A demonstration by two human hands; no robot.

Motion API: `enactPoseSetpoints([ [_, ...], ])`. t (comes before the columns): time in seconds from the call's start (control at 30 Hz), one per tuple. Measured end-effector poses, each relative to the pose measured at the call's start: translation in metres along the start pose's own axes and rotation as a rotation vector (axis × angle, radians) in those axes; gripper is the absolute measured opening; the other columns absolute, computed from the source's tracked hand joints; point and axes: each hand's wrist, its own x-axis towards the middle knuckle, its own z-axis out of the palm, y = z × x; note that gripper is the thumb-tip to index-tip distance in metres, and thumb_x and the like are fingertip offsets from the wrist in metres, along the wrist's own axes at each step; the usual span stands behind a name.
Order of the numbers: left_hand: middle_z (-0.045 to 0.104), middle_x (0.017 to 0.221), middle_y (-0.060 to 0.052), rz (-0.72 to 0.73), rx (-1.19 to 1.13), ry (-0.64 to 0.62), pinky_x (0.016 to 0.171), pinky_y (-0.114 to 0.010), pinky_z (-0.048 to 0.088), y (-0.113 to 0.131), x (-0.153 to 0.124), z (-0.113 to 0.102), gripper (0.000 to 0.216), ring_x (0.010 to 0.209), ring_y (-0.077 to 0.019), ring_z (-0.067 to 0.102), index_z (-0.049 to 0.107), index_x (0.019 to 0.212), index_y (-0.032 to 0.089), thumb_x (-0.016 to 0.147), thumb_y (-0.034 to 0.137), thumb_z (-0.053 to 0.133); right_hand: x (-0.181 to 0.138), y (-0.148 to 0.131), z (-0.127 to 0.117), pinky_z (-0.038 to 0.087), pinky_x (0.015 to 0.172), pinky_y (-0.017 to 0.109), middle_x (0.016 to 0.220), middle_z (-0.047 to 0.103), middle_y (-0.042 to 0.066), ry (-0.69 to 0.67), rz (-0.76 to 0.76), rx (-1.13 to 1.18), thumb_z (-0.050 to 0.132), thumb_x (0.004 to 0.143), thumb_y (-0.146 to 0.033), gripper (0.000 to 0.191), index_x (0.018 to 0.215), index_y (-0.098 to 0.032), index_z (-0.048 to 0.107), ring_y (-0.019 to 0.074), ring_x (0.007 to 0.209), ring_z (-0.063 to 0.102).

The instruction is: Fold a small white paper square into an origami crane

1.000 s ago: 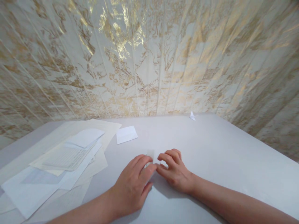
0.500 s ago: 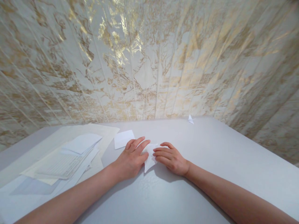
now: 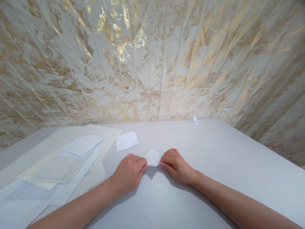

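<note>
A small piece of folded white paper [image 3: 152, 157] is held up between my two hands, just above the white table [image 3: 152, 203]. Its near edge runs straight across and its far side rises to a blunt point, with a crease down the middle. My left hand [image 3: 130, 171] is closed, pinching the paper's left corner. On the other side my right hand [image 3: 177, 166] pinches the right corner between thumb and fingers. The fingertips of both hands partly cover the corners. Beyond my left hand lies a flat white paper sheet [image 3: 127, 141].
At the left, a loose pile of papers [image 3: 78, 146] spreads over a large cream sheet [image 3: 108, 132], some with printed lines. A small folded paper piece [image 3: 195, 121] stands near the table's back edge. Behind the table hangs a gold-patterned curtain [image 3: 152, 63].
My fingers, spread over the paper before, have closed on its two side corners. The paper has turned so that its straight edge faces me and it is raised off the table.
</note>
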Motion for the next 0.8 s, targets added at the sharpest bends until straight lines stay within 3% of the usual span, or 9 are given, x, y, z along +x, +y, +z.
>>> enactPoseSetpoints([
  [0.17, 0.058, 0.065, 0.000, -0.315, -0.195, -0.078, 0.060, -0.026, 0.036, 0.007, 0.003, -0.004, 0.015, 0.063, -0.0151, 0.054, 0.050, 0.075, 0.019, 0.084, 0.022, 0.038, 0.002, -0.011, 0.008, 0.034, 0.062, 0.025, 0.058, 0.056, 0.001, 0.001, 0.286, 0.040, 0.044, 0.084, -0.023, 0.028, 0.060, -0.016, 0.056, 0.0120, 0.060, 0.048],
  [0.33, 0.056, 0.060, 0.004, -0.476, -0.299, -0.117, 0.059, -0.024, 0.036, 0.004, 0.010, -0.001, 0.007, 0.061, -0.0143, 0.055, 0.050, 0.081, 0.020, 0.079, 0.019, 0.043, 0.008, -0.017, 0.011, 0.035, 0.064, 0.024, 0.062, 0.059, 0.000, 0.011, 0.472, 0.039, 0.048, 0.077, -0.019, 0.013, 0.077, -0.017, 0.061, 0.0130, 0.061, 0.050],
  [0.47, 0.062, 0.086, -0.003, -0.351, -0.166, -0.040, 0.074, -0.030, 0.042, 0.006, 0.007, 0.001, 0.027, 0.082, -0.0174, 0.057, 0.049, 0.104, 0.020, 0.079, 0.014, 0.042, 0.007, -0.018, 0.012, 0.036, 0.066, 0.025, 0.063, 0.060, -0.001, 0.012, 0.480, 0.067, 0.048, 0.074, -0.016, 0.030, 0.103, -0.018, 0.058, 0.0134, 0.062, 0.051],
  [0.57, 0.054, 0.116, -0.010, -0.144, -0.004, -0.006, 0.090, -0.038, 0.038, 0.015, 0.002, 0.001, 0.031, 0.107, -0.0223, 0.049, 0.057, 0.101, 0.019, 0.079, 0.008, 0.037, 0.007, -0.017, 0.013, 0.036, 0.069, 0.026, 0.063, 0.060, 0.000, 0.005, 0.441, 0.026, 0.048, 0.076, -0.018, 0.024, 0.095, -0.020, 0.063, 0.0143, 0.065, 0.052],
  [0.67, 0.053, 0.123, -0.012, -0.058, 0.058, -0.109, 0.097, -0.042, 0.034, 0.029, -0.002, 0.001, 0.032, 0.118, -0.0265, 0.042, 0.056, 0.110, 0.015, 0.083, 0.014, 0.039, 0.007, -0.017, 0.012, 0.037, 0.071, 0.026, 0.064, 0.062, 0.001, -0.005, 0.412, 0.003, 0.047, 0.078, -0.018, 0.022, 0.088, -0.021, 0.066, 0.0147, 0.068, 0.054],
  [0.8, 0.037, 0.136, -0.019, -0.101, 0.023, -0.268, 0.102, -0.045, 0.029, 0.048, -0.004, -0.002, 0.057, 0.127, -0.0301, 0.031, 0.044, 0.125, 0.009, 0.080, 0.044, 0.047, 0.007, -0.017, 0.012, 0.038, 0.071, 0.026, 0.067, 0.065, 0.001, -0.012, 0.397, -0.004, 0.048, 0.078, -0.019, 0.022, 0.089, -0.021, 0.067, 0.0153, 0.070, 0.056],
])
